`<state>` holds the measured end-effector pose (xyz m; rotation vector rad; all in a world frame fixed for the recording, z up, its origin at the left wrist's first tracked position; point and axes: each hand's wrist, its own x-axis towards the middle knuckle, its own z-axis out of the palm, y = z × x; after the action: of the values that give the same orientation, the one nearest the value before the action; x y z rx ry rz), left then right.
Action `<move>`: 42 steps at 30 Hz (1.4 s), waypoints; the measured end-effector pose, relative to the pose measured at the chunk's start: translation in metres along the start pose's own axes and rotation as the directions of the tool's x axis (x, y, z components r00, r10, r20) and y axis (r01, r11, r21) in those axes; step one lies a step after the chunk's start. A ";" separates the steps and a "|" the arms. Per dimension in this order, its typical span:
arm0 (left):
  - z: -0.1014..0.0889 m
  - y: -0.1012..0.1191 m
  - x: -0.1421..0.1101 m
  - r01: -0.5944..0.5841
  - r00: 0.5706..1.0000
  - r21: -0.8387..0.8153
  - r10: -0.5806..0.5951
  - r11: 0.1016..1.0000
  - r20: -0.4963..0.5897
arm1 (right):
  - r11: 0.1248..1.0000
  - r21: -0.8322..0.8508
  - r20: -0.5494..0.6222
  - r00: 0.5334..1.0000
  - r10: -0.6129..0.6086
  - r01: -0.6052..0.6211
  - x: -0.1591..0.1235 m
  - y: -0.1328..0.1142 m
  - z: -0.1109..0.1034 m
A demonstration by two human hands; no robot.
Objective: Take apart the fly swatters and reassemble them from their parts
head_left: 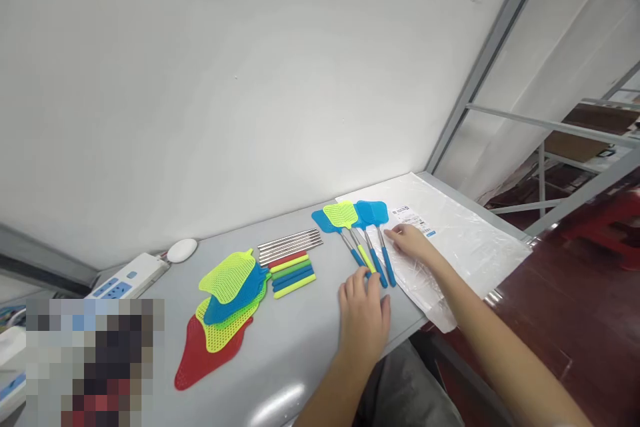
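Observation:
Several assembled fly swatters lie side by side at the back right of the table. One has a yellow-green head [341,214]; the others have blue heads [374,213]. Their metal shafts end in blue and yellow-green handles [389,268]. My left hand [364,313] rests palm down at the handle ends, its fingers loosely bent and apart, fingertips at the left handles. Just right of the rightmost shaft is my right hand [411,241], thumb and fingers parted, lying over a white plastic bag [463,233]. Neither hand is wrapped round a swatter.
Loose swatter heads overlap on the left: yellow-green [227,277], blue [235,300] and red [207,357]. Metal rods [290,247] lie in a row behind coloured handle grips [294,278]. A power strip [125,280] and a white oval object [183,251] sit far left. A wall backs the table.

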<state>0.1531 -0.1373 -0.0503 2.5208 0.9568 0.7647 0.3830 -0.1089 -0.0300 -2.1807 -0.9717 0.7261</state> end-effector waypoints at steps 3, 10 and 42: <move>0.004 0.000 0.003 0.041 0.999 0.061 -0.042 0.997 0.003 | 0.987 -0.138 -0.037 0.995 -0.090 0.084 -0.037 0.007 0.011; 0.014 -0.003 0.008 0.080 0.995 0.166 -0.090 0.983 0.053 | 0.907 -0.359 0.001 0.971 -0.237 0.222 -0.066 0.011 0.026; -0.153 -0.165 0.008 0.483 0.842 0.127 -0.419 0.866 -0.340 | 0.371 -0.457 0.546 0.585 -0.600 0.808 -0.004 -0.130 0.085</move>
<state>-0.0159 0.0044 -0.0047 2.2206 1.7474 0.9468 0.2651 -0.0161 0.0103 -1.8196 -2.4808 0.2359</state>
